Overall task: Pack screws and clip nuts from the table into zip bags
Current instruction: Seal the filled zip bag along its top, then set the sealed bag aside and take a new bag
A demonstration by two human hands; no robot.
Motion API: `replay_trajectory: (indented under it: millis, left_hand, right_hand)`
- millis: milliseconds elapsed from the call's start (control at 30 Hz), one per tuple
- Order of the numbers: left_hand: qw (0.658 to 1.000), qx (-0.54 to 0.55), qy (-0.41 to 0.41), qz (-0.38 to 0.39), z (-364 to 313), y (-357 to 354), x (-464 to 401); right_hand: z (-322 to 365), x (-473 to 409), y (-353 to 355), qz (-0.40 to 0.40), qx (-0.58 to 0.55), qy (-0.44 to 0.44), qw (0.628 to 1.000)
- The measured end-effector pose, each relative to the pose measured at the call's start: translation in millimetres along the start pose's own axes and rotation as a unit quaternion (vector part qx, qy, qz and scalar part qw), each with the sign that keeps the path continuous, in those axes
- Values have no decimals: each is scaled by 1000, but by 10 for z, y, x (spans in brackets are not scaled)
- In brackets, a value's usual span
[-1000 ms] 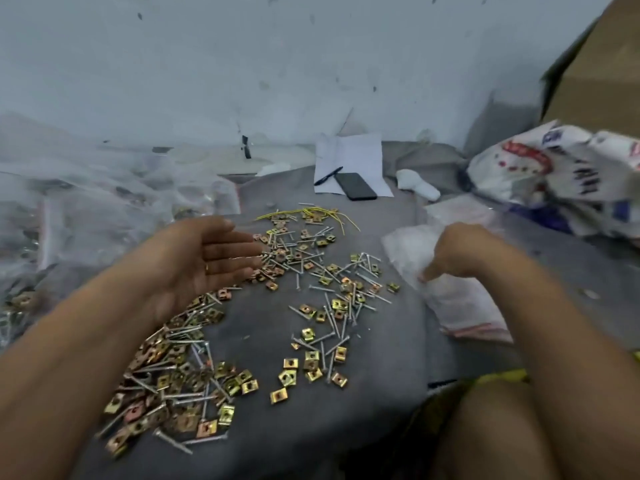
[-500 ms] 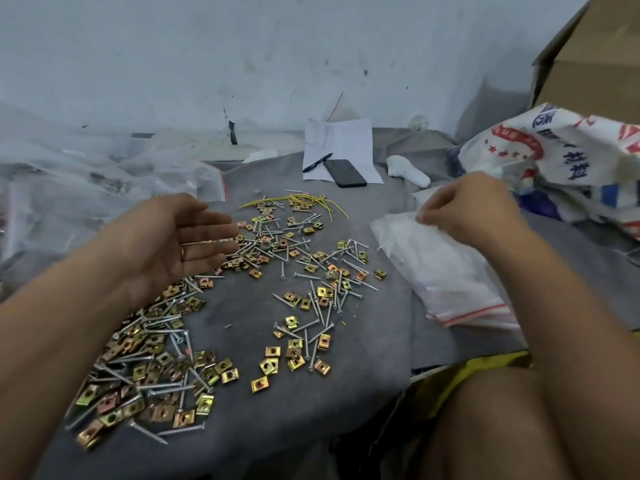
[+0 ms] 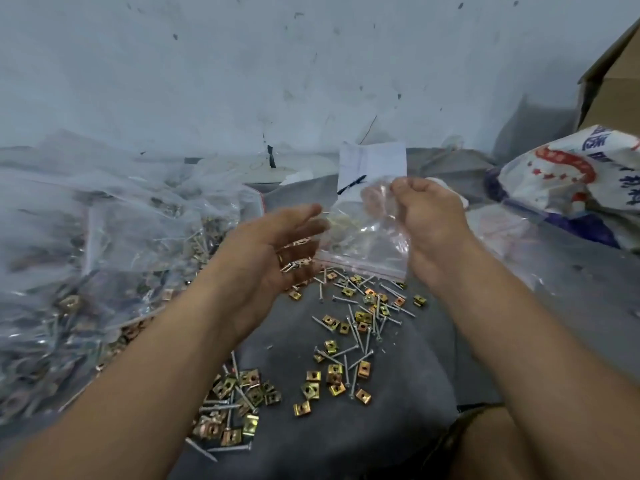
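Hands: a person's two bare forearms reach out over a grey cloth-covered table (image 3: 519,299), both raised above the loose hardware.
Right hand (image 3: 431,220): lifted near the centre of the scene, thumb and fingers pinching the upper edge of a clear zip bag (image 3: 363,237), which hangs down with its red-lined strip at the bottom edge.
Left hand (image 3: 273,251): palm turned up and cupped just beside the bag, fingers relaxed and nearly straight, fingertips close to the plastic; a few screws and clip nuts (image 3: 294,263) lie loose in the palm, not clenched.
Bag contents: glare and motion blur make it hard to tell whether anything is inside yet.
Screws and clip nuts on the table: loose silver screws (image 3: 355,330) and brass-coloured clip nuts (image 3: 334,370) lie scattered on the cloth below and between the hands, with a denser heap (image 3: 232,403) nearer the person, partly hidden under the left forearm.
Left side: a large pile of filled clear bags (image 3: 104,254) holding more of the same hardware.
Right side: a printed white sack (image 3: 571,174) and, behind it, the corner of a cardboard box (image 3: 616,81).
Background: a sheet of white paper (image 3: 374,161) with a dark pen (image 3: 351,184) lying on it, set against a scuffed pale wall (image 3: 277,64).
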State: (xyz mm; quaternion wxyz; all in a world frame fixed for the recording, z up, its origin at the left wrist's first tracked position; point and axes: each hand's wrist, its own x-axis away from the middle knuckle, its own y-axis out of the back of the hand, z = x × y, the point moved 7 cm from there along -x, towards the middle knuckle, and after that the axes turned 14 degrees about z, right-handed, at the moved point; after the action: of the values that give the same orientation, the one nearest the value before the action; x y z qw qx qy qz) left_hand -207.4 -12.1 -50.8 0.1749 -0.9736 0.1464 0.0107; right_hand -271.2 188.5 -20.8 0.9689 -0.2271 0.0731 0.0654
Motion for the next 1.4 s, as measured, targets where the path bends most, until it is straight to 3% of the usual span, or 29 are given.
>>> replay_trajectory:
  millis: [167, 300, 467, 533, 667, 800, 833, 900, 967, 1033, 1100, 1200, 1333, 1400]
  left_hand:
    - [995, -58, -9, -76, -91, 276, 69]
    - [988, -121, 36, -91, -15, 386, 130]
    - [975, -187, 51, -110, -6, 371, 130]
    - [980, -162, 74, -93, 65, 310, 105]
    - [995, 0, 100, -4, 216, 81, 34]
    - [996, 5, 91, -11, 190, 86, 12]
    - [996, 1, 89, -25, 178, 117, 18]
    - [996, -16, 71, -60, 129, 215, 40]
    - [994, -35, 47, -95, 51, 325, 63]
    - [990, -43, 29, -132, -27, 422, 84]
    - [985, -65, 15, -158, -86, 483, 102]
    - [976, -130, -18, -173, -182, 523, 142]
    - [948, -261, -56, -172, -344, 503, 216]
    - [935, -303, -67, -173, -405, 497, 239]
  right_hand:
    - [-126, -41, -84, 4, 2, 2, 1000]
    - [-197, -74, -285, 80, -72, -14, 994]
    - [-215, -84, -323, 98, -114, -22, 988]
    - [-209, -99, -286, 81, -113, -18, 990]
    - [-225, -97, -275, 73, -118, -27, 990]
    - [-245, -86, -250, 65, -138, -36, 988]
    - [-254, -85, -225, 55, -113, -36, 991]
    - [-232, -90, -133, 13, 65, -21, 998]
    - [-84, -57, -131, -36, 311, 39, 949]
    - [73, 29, -349, -8, 423, 138, 895]
    - [44, 132, -648, 119, 442, 166, 873]
    - [-214, 295, -978, 280, 486, 115, 820]
    - [-229, 289, -988, 269, 506, 116, 811]
    - [-262, 268, -968, 281, 541, 107, 786]
